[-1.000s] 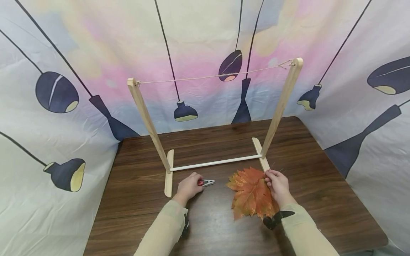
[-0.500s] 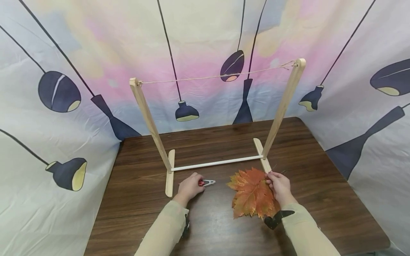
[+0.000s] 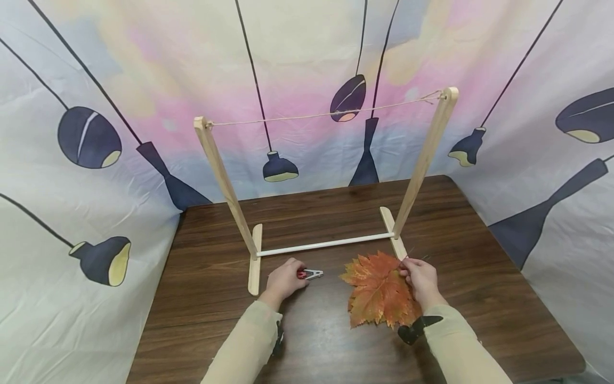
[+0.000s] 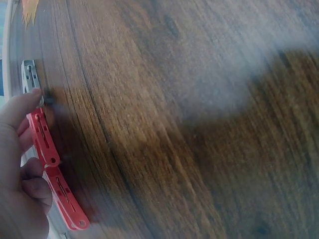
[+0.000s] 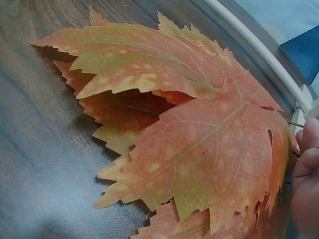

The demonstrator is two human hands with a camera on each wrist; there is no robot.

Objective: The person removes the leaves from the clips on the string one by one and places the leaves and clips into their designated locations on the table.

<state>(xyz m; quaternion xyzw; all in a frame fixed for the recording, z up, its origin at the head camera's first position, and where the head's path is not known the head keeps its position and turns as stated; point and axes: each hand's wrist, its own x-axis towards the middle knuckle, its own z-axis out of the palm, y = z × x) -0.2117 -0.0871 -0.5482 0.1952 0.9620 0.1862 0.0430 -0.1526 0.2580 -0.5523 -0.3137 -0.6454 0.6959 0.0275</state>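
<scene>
My left hand [image 3: 286, 278] is low over the table, its fingers curled round a row of clothespins. In the left wrist view, a silver clothespin [image 4: 30, 68] lies at the thumb tip, with a red clothespin [image 4: 46, 137] beneath it and another red clothespin [image 4: 67, 199] by the lower fingers. My right hand [image 3: 419, 278] pinches the thin stems of several orange-and-yellow maple leaves [image 3: 379, 290]. The leaves [image 5: 214, 134] overlap in a stack, spread toward the left of that hand; the lower ones are partly hidden.
Behind both hands stands a wooden frame with a left post [image 3: 225, 186], a right post [image 3: 424, 165] and a white bottom bar [image 3: 326, 245]. A thin string [image 3: 297, 118] runs between the post tops. Printed cloth [image 3: 307, 48] hangs around the brown table [image 3: 312, 341].
The head view has shifted very slightly. Both hands keep their hold on the clothespins and the leaves, almost without moving.
</scene>
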